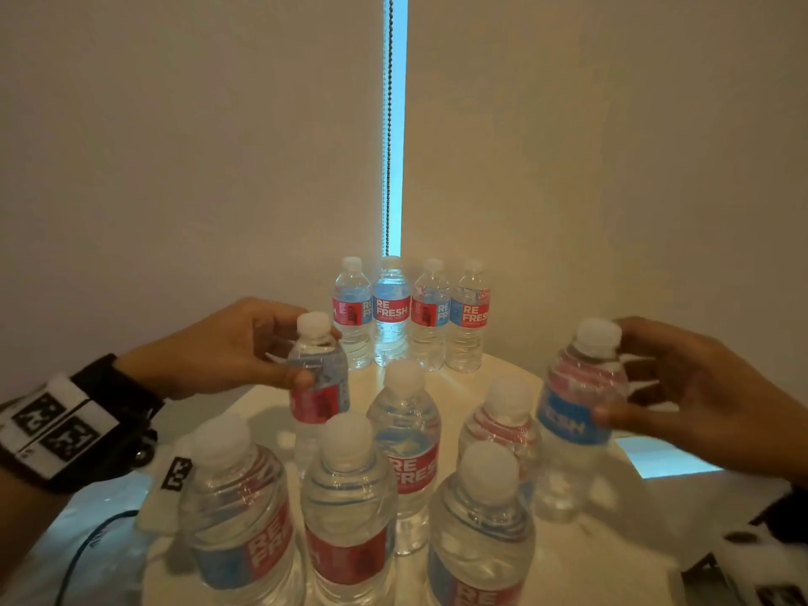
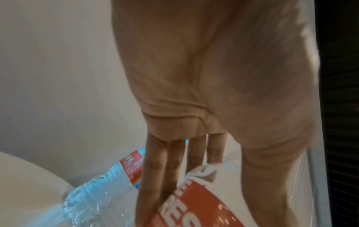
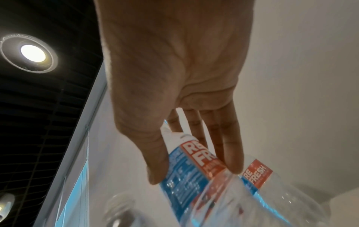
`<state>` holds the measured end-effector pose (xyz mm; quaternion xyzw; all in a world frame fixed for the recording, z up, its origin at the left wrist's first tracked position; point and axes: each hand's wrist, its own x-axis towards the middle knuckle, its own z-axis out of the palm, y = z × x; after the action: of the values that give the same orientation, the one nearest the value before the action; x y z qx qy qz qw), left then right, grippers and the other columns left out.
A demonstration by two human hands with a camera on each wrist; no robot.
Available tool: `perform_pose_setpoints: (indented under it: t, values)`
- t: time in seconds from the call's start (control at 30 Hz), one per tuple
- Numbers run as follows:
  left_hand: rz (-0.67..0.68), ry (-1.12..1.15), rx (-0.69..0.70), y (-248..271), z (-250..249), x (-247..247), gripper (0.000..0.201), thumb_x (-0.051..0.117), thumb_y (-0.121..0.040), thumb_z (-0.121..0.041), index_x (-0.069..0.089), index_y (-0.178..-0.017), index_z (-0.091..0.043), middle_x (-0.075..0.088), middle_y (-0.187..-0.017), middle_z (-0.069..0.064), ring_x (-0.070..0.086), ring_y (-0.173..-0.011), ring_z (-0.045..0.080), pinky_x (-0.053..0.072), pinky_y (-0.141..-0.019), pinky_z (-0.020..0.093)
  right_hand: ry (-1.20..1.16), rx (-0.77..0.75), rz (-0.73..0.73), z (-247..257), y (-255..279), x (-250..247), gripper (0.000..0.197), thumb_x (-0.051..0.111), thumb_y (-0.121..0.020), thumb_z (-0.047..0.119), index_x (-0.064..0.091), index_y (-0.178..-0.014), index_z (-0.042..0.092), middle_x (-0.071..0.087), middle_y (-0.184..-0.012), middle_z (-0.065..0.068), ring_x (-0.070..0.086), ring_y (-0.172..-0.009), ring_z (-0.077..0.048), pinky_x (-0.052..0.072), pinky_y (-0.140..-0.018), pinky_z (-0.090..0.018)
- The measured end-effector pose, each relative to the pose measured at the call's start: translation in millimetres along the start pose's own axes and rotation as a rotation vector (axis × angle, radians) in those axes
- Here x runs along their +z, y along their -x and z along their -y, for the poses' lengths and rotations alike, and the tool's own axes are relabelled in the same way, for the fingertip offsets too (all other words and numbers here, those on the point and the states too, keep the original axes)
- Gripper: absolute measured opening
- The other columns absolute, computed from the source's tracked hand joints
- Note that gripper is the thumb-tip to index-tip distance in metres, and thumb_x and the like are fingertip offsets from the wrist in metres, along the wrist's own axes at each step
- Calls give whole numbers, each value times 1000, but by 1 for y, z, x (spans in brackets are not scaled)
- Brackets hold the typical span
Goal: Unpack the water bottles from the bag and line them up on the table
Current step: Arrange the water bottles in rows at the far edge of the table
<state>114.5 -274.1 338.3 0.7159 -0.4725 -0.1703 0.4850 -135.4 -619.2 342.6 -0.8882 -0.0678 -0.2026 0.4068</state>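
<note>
Four at back: clear plastic water bottles with red-blue labels [image 1: 411, 314], rowed by wall on pale round table [image 1: 581, 557].
Left hand [image 1: 227, 347]: fingers curled round left bottle [image 1: 319, 382].
Right hand [image 1: 699, 400]: grips right bottle [image 1: 577, 413].

Your left hand [image 1: 210, 347] is bare; its wrist carries a black strap [image 1: 118, 387] with a white band [image 1: 61, 424] printed with square black-and-white markers. Your right hand [image 1: 708, 400] is bare too.
</note>
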Motion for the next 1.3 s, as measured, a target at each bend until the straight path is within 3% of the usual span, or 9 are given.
perform_pose_setpoints:
  t: [0.1,0.23,0.3,0.4,0.53,0.73,0.97,1.13,1.3]
  values:
    - [-131,-50,-34,-14,1,-1,40,80,-70,-12,77,-109,-22,79,-109,0,75,-99,20,62,-82,29,17,-28,-22,-7,-42,1,64,83,-59,59,64,-112,30,69,-104,1,73,-84,-23,63,-67,-40]
    - [-286,-79,-80,-38,10,-1,36,84,-74,-14,75,-109,-17,79,-104,3,77,-90,22,61,-71,28,56,-38,9,-18,-99,26,43,83,-68,26,60,-104,29,67,-102,-2,69,-78,-5,59,-64,-21]
    - [-342,-101,-94,-50,15,-1,35,87,-72,-16,76,-105,-18,78,-103,5,76,-85,20,61,-69,28,83,-23,26,-25,-124,44,41,85,-72,16,57,-100,27,65,-97,2,69,-73,-8,61,-63,-25]
    - [-385,-150,-130,-65,21,-1,35,88,-71,-20,75,-104,-18,76,-102,6,76,-88,24,64,-73,36,89,12,52,-37,-153,71,45,86,-72,23,57,-107,19,65,-97,0,71,-75,-24,63,-65,-46]
    - [-427,-179,-163,-78,27,2,43,89,-69,-25,73,-107,-14,75,-100,6,74,-91,25,64,-75,40,72,43,50,-46,-177,101,51,86,-73,28,53,-110,18,64,-108,-7,73,-83,-28,62,-67,-51]
    - [-447,-197,-185,-87,29,7,46,87,-71,-29,71,-110,-13,73,-102,6,73,-92,24,64,-75,41,85,22,55,-44,-193,122,43,85,-74,27,52,-99,36,64,-97,8,72,-86,-21,63,-73,-42]
    - [-481,-208,-186,-92,29,14,49,85,-73,-35,70,-114,-14,72,-101,2,72,-93,21,63,-81,46,114,16,41,-43,-197,126,46,83,-76,31,51,-108,30,58,-92,19,66,-83,-7,57,-68,-22]
    - [-481,-198,-189,-93,30,14,51,85,-73,-34,68,-117,-14,70,-102,0,70,-94,20,62,-84,46,103,27,26,-47,-196,125,48,85,-74,33,54,-111,31,62,-98,14,67,-87,-8,58,-72,-23]
    - [-468,-210,-191,-89,30,16,56,83,-75,-36,63,-123,-15,67,-107,-3,67,-99,17,60,-88,46,128,39,11,-47,-193,127,58,83,-76,34,53,-124,23,59,-103,12,63,-85,-4,51,-67,-12]
